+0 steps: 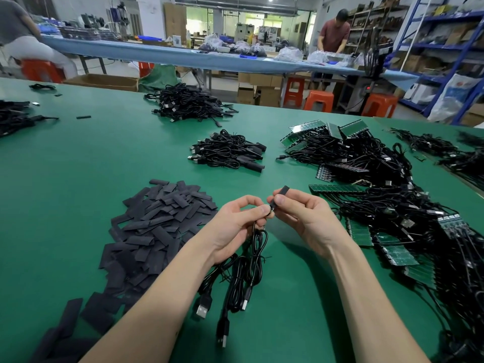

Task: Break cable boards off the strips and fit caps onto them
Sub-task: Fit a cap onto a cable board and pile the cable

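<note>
Workshop floor with a second long table, orange stools [319,100] and blue shelving [445,45] lies beyond a green-covered table [78,163] that fills the foreground.

Far left edge of the table: a dark cable heap [13,117], partly cut off by the frame. Near left corner through to the centre-left: a broad pile of flat black caps [154,224], overlapping loosely. Toward the far edge, left of centre: a large heap of black cables [187,102]. Nearer, at the centre: a smaller stack of capped cables [227,150], laid roughly parallel.

Centre foreground: the left hand [235,226] pinches the cable end between thumb and curled fingers; a bundle of black cables with USB plugs [235,279] hangs from it and lies on the table between the forearms. Touching it at the fingertips, the right hand [303,216] grasps a black cap [280,196] between thumb and forefinger, the cap tilted up and away, its lower end meeting the cable end at the left fingertips. The board itself is hidden inside the fingers or the cap; which cannot be told.

Right side of the table, from the far edge to the near corner: green board strips with cables attached [392,205], tangled and stacked.
</note>
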Tool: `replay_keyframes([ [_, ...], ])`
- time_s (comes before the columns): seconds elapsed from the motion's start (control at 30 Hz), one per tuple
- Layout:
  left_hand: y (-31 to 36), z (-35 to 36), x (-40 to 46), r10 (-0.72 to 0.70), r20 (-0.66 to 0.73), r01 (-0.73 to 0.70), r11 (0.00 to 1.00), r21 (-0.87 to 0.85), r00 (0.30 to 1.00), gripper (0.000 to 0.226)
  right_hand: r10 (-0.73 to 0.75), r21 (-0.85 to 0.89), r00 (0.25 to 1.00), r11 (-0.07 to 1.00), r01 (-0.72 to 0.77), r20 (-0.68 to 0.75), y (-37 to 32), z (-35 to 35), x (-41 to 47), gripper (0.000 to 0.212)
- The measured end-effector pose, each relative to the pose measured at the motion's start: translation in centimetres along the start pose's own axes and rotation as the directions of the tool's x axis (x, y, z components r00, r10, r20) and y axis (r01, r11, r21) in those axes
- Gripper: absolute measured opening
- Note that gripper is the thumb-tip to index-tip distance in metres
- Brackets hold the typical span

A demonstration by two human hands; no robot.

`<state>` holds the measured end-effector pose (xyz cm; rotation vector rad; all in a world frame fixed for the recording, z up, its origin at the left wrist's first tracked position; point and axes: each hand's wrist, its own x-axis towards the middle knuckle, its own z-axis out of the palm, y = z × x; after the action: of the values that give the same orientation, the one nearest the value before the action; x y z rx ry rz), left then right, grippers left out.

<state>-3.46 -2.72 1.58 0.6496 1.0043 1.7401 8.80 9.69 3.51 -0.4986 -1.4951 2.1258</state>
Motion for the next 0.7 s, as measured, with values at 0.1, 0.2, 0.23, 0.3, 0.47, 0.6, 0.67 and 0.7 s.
replay_keyframes([
  [0.1, -0.04, -0.02, 0.00, 0.001, -0.004, -0.001, 1.000, 0.007, 1.000, 0.018, 0.011, -0.006, 1.000, 1.000, -0.011, 0.010, 0.04, -0.12, -0.02, 0.034],
  [0.2, -0.11, 0.00, 0.06, 0.008, -0.019, -0.008, 1.000, 0.013, 1.000, 0.018, 0.020, 0.006, 1.000, 1.000, -0.020, 0.012, -0.01, -0.07, -0.12, 0.032],
  [0.23, -0.14, 0.07, 0.12, 0.018, -0.025, -0.018, 1.000, 0.005, 1.000, 0.018, 0.016, 0.017, 1.000, 1.000, -0.016, 0.005, -0.01, 0.02, -0.09, 0.030],
  [0.3, -0.20, 0.32, 0.22, 0.047, -0.053, -0.047, 0.999, -0.002, 0.998, 0.020, 0.000, 0.056, 0.999, 0.998, 0.002, -0.035, 0.04, 0.17, 0.02, 0.023],
  [0.47, -0.60, 0.53, 0.37, 0.219, -0.170, -0.161, 0.940, 0.301, 0.961, 0.013, 0.020, 0.133, 0.993, 0.991, -0.005, -0.113, 0.18, 0.12, 0.24, 0.008],
  [0.6, -0.65, 0.35, 0.33, 0.286, -0.198, -0.205, 0.914, 0.349, 0.937, 0.010, 0.044, 0.163, 0.995, 0.986, -0.030, -0.084, 0.17, 0.05, 0.23, 0.009],
  [0.67, -0.66, 0.26, 0.34, 0.303, -0.189, -0.214, 0.899, 0.382, 0.934, 0.009, 0.046, 0.152, 0.996, 0.988, -0.034, -0.076, 0.11, -0.04, 0.20, 0.013],
  [0.7, -0.70, 0.24, 0.35, 0.309, -0.182, -0.218, 0.892, 0.395, 0.933, 0.010, 0.044, 0.149, 0.996, 0.988, -0.033, -0.076, 0.10, -0.10, 0.18, 0.014],
])
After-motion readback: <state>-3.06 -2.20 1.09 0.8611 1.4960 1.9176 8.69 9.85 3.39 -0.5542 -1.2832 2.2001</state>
